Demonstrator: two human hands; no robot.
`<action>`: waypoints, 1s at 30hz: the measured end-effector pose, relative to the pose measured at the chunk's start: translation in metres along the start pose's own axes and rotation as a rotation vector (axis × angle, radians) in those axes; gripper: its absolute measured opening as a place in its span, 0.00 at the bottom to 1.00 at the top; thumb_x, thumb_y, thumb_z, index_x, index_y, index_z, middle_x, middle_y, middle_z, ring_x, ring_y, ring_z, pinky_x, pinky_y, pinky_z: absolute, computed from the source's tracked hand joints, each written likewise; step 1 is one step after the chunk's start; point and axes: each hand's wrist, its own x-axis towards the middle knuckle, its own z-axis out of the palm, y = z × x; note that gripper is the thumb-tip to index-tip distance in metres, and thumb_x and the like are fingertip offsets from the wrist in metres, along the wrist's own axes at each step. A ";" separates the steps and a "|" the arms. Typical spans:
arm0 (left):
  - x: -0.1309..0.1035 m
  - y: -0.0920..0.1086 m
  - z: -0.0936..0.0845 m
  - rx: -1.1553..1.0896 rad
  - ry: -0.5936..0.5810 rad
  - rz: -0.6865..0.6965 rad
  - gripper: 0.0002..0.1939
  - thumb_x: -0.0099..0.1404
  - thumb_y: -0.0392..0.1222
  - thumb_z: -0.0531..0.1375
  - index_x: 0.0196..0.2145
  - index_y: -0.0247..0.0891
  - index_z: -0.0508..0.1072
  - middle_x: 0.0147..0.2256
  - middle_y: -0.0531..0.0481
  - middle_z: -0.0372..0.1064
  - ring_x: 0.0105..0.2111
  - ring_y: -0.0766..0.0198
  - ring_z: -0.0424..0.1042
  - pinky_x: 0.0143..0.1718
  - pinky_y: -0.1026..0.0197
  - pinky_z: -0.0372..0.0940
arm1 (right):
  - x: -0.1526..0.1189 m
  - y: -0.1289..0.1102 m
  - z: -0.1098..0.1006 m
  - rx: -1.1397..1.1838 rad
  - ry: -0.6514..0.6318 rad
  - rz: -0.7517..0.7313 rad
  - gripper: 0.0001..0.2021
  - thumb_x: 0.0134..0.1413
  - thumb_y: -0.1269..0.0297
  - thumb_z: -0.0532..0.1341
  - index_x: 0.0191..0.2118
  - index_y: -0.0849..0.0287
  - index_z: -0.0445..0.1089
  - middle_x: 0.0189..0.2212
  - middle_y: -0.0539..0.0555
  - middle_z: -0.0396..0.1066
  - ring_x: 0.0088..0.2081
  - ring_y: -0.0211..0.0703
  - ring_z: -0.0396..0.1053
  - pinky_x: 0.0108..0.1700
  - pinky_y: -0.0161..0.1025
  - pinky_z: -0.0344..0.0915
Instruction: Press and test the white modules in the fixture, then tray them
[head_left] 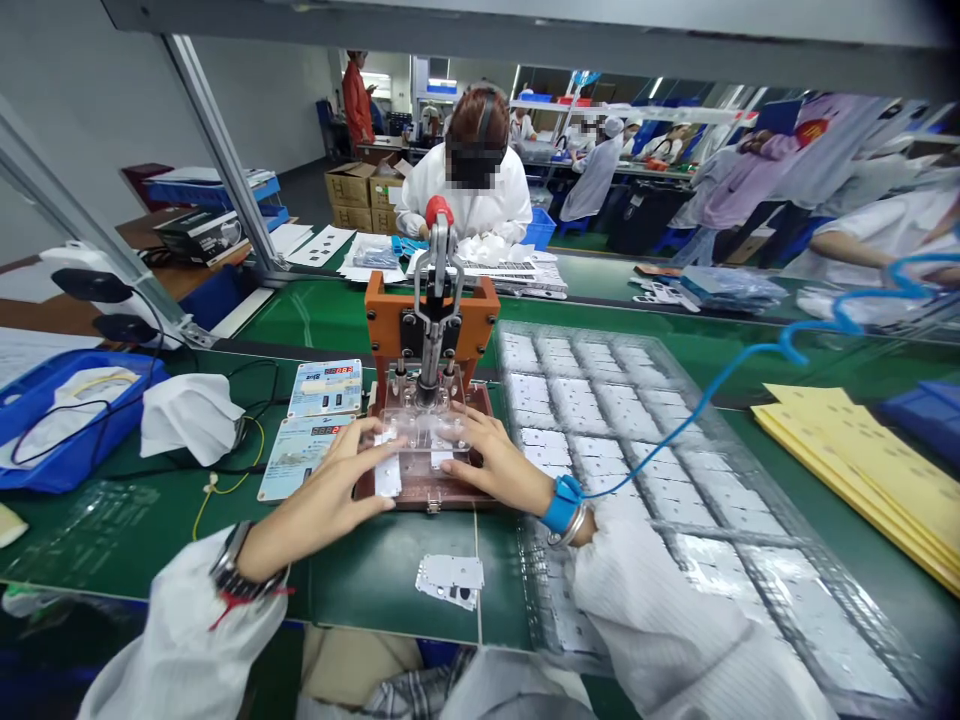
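Observation:
A hand press with a red-tipped lever [433, 300] and an orange frame [478, 308] stands in front of me on a brown base [450, 492]. My left hand [341, 485] reaches in from the left, thumb and fingers apart, around a thin white perforated plate [388, 477] on the base. From the other side my right hand [495, 460] lies with fingers spread, its fingertips by a smaller white piece [441, 459] under the clear block [420, 428]. Some fingertips are partly hidden by the block. Another white plate [450, 578] lies nearer me on the green mat.
Clear trays [667, 480] of white plates fill the right side, with yellow sheets [862, 470] beyond. Two digital controllers [304, 455] sit left of the press, near a blue bin [142, 375]. A blue coiled cord [697, 400] runs from my right wrist. A co-worker [465, 180] sits opposite.

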 end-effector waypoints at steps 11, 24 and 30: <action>0.029 -0.019 0.003 0.114 -0.161 0.071 0.22 0.68 0.51 0.51 0.58 0.50 0.61 0.64 0.48 0.44 0.63 0.49 0.44 0.60 0.42 0.43 | -0.001 0.001 0.003 0.047 0.031 -0.004 0.18 0.56 0.61 0.60 0.52 0.55 0.65 0.60 0.56 0.55 0.64 0.51 0.44 0.61 0.58 0.46; 0.026 -0.012 0.016 0.293 -0.046 0.024 0.22 0.70 0.49 0.47 0.59 0.46 0.61 0.62 0.45 0.50 0.63 0.49 0.43 0.60 0.42 0.43 | -0.002 -0.001 0.004 0.060 0.039 0.000 0.17 0.56 0.61 0.60 0.51 0.56 0.65 0.60 0.56 0.57 0.64 0.51 0.44 0.61 0.58 0.47; 0.028 -0.014 0.012 0.296 -0.094 0.031 0.22 0.70 0.45 0.46 0.61 0.49 0.56 0.64 0.49 0.45 0.64 0.51 0.40 0.61 0.42 0.40 | -0.002 0.001 0.003 0.077 0.047 -0.005 0.17 0.56 0.61 0.60 0.51 0.56 0.65 0.60 0.56 0.56 0.64 0.51 0.44 0.61 0.58 0.47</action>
